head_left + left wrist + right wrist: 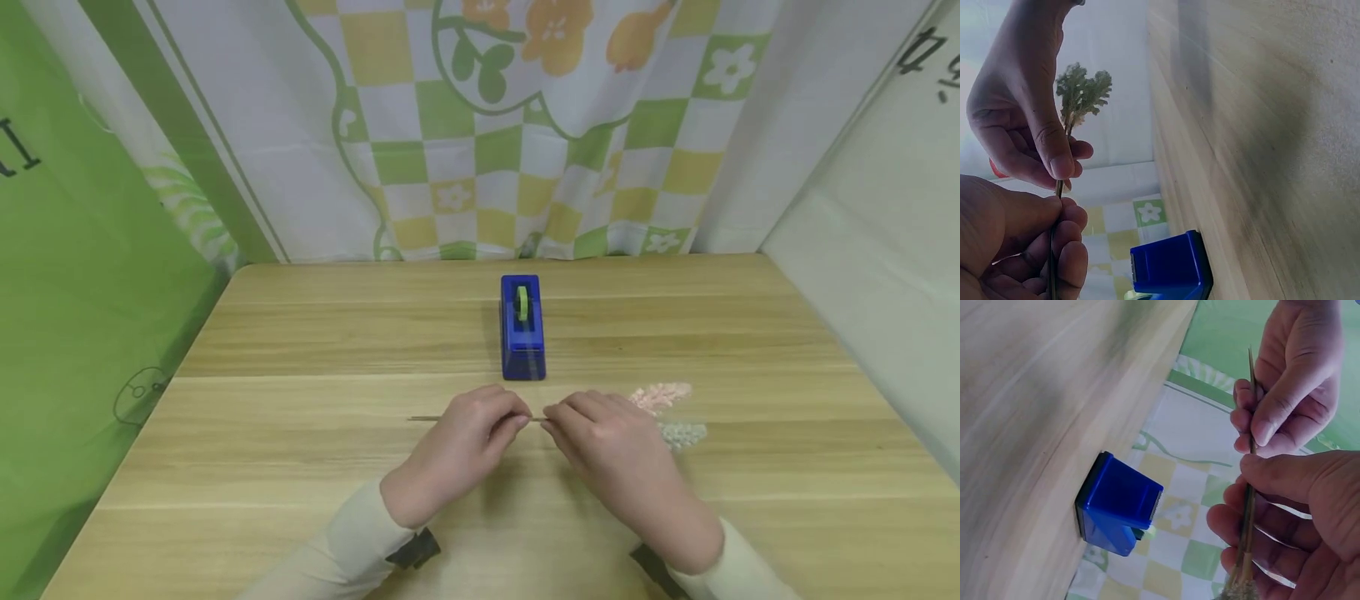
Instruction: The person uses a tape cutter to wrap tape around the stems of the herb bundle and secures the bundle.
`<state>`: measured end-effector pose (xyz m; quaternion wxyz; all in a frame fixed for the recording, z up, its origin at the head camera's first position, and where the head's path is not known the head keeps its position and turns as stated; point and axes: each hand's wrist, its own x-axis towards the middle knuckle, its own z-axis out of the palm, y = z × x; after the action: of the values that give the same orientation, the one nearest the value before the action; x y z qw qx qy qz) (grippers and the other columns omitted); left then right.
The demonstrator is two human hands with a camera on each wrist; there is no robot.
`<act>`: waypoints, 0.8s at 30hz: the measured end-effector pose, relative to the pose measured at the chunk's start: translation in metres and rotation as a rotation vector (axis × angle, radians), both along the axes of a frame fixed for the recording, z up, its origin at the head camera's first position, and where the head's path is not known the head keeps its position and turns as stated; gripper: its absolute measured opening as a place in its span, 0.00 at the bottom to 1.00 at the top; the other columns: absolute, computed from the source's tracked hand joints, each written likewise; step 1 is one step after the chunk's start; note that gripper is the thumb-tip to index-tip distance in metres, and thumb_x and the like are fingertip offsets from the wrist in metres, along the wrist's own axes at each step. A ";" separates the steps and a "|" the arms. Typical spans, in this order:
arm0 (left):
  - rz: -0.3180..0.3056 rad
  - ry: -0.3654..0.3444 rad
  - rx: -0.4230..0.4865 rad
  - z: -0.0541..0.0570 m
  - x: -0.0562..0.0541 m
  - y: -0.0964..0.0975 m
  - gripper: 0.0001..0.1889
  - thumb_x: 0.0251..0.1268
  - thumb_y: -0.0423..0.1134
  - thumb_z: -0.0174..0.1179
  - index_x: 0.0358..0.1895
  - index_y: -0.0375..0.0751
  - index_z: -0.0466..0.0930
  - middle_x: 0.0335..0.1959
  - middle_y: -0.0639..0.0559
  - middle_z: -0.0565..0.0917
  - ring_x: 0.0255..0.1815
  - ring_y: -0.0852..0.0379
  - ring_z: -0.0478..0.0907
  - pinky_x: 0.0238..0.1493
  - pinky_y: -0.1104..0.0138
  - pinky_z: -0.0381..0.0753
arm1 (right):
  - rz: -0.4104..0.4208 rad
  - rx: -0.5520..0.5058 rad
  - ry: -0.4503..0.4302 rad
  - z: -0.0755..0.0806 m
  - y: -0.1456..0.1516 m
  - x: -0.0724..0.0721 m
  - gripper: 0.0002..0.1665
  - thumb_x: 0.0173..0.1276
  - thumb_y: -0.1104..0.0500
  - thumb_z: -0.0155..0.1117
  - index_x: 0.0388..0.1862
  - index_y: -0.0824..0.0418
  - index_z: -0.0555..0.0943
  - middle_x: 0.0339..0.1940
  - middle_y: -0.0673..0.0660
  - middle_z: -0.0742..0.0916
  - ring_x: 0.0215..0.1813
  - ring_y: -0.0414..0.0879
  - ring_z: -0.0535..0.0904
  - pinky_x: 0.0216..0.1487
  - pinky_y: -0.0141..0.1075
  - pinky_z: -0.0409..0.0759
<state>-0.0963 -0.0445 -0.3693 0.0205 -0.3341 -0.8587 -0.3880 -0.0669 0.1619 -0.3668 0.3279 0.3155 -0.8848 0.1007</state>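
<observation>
Two flower sprigs, one with a pink head (660, 397) and one with a grey-green head (682, 435), are held together above the table, their thin stems (423, 418) lying sideways. My left hand (459, 446) pinches the stems between thumb and fingers, with the thin ends sticking out to its left. Close beside it, my right hand (617, 454) pinches the stems nearer the heads, which show past its far side. Between the fingertips a short piece of stem is visible. In the right wrist view the stems (1247, 531) run along the right hand's curled fingers.
A blue tape dispenser (523, 362) with a yellow-green roll (522, 303) stands on the wooden table (315, 333) just beyond the hands. A checked, flowered curtain (502, 167) hangs behind the table, with a green cloth (90, 250) at the left.
</observation>
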 end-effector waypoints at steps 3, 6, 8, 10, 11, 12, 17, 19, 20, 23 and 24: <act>0.000 0.006 0.000 -0.001 0.000 0.000 0.06 0.76 0.32 0.61 0.42 0.38 0.88 0.40 0.49 0.90 0.39 0.58 0.85 0.41 0.72 0.85 | 0.004 0.009 -0.015 0.001 0.000 0.000 0.09 0.57 0.60 0.81 0.35 0.61 0.89 0.31 0.51 0.91 0.31 0.44 0.86 0.33 0.37 0.85; 0.002 0.003 0.002 -0.002 0.000 0.000 0.05 0.75 0.32 0.62 0.42 0.39 0.88 0.39 0.50 0.90 0.39 0.59 0.85 0.41 0.72 0.85 | 0.005 0.021 -0.040 0.002 0.001 0.000 0.09 0.57 0.60 0.81 0.35 0.61 0.89 0.30 0.50 0.89 0.29 0.42 0.84 0.32 0.35 0.85; 0.002 -0.004 0.003 -0.003 0.000 0.000 0.05 0.75 0.32 0.62 0.42 0.39 0.88 0.39 0.50 0.90 0.39 0.59 0.84 0.41 0.72 0.85 | -0.003 0.036 -0.065 0.003 0.002 0.001 0.09 0.58 0.60 0.81 0.35 0.60 0.89 0.29 0.49 0.88 0.29 0.41 0.83 0.31 0.34 0.84; 0.002 -0.012 0.001 -0.003 -0.001 0.000 0.05 0.75 0.32 0.62 0.42 0.39 0.88 0.40 0.51 0.90 0.39 0.60 0.84 0.42 0.72 0.85 | -0.012 0.051 -0.101 0.004 0.003 0.001 0.09 0.58 0.61 0.81 0.36 0.59 0.89 0.29 0.49 0.87 0.28 0.40 0.82 0.30 0.32 0.83; 0.002 -0.015 0.002 -0.003 -0.001 0.000 0.04 0.74 0.32 0.63 0.42 0.39 0.88 0.40 0.51 0.90 0.39 0.60 0.84 0.42 0.72 0.85 | -0.017 0.060 -0.118 0.005 0.003 0.001 0.08 0.58 0.61 0.81 0.35 0.59 0.89 0.29 0.48 0.87 0.28 0.40 0.81 0.30 0.31 0.83; 0.002 -0.016 0.002 -0.004 -0.001 0.000 0.04 0.74 0.31 0.63 0.42 0.39 0.88 0.40 0.51 0.90 0.39 0.59 0.85 0.42 0.72 0.85 | -0.020 0.067 -0.133 0.005 0.004 0.001 0.08 0.59 0.61 0.81 0.35 0.58 0.89 0.29 0.47 0.87 0.28 0.39 0.81 0.30 0.31 0.83; 0.002 -0.016 0.010 -0.006 -0.001 0.000 0.03 0.72 0.29 0.64 0.42 0.37 0.87 0.40 0.49 0.90 0.40 0.57 0.85 0.43 0.71 0.85 | -0.002 0.070 -0.141 0.004 0.004 -0.001 0.08 0.58 0.64 0.81 0.33 0.56 0.87 0.29 0.46 0.86 0.29 0.39 0.80 0.29 0.30 0.82; 0.004 -0.015 0.012 -0.006 -0.001 0.000 0.03 0.71 0.29 0.64 0.42 0.38 0.87 0.40 0.49 0.90 0.40 0.57 0.85 0.43 0.71 0.85 | 0.013 0.061 -0.118 0.004 0.004 -0.001 0.09 0.58 0.65 0.81 0.31 0.56 0.86 0.28 0.46 0.86 0.28 0.39 0.80 0.29 0.30 0.82; 0.005 -0.015 0.014 -0.006 -0.001 0.000 0.03 0.71 0.29 0.64 0.42 0.38 0.87 0.40 0.49 0.90 0.40 0.57 0.85 0.43 0.71 0.85 | 0.022 0.058 -0.107 0.003 0.004 -0.002 0.10 0.57 0.65 0.81 0.31 0.57 0.85 0.28 0.47 0.85 0.29 0.39 0.80 0.29 0.30 0.82; 0.009 -0.022 0.007 -0.006 -0.002 -0.001 0.04 0.71 0.29 0.65 0.42 0.38 0.88 0.40 0.49 0.90 0.40 0.57 0.85 0.44 0.70 0.85 | 0.042 0.048 -0.084 0.001 0.004 -0.004 0.10 0.57 0.66 0.80 0.30 0.57 0.84 0.28 0.48 0.85 0.29 0.39 0.80 0.28 0.30 0.82; 0.011 -0.027 0.000 -0.006 -0.002 -0.001 0.04 0.71 0.29 0.65 0.43 0.38 0.88 0.40 0.49 0.89 0.40 0.57 0.85 0.43 0.70 0.85 | 0.045 0.046 -0.081 0.000 0.004 -0.005 0.10 0.57 0.65 0.80 0.30 0.57 0.84 0.28 0.48 0.85 0.29 0.40 0.80 0.28 0.30 0.82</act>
<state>-0.0985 -0.0457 -0.3749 0.0108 -0.3241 -0.8608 -0.3922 -0.0716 0.1659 -0.3664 0.2820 0.3385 -0.8921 0.1002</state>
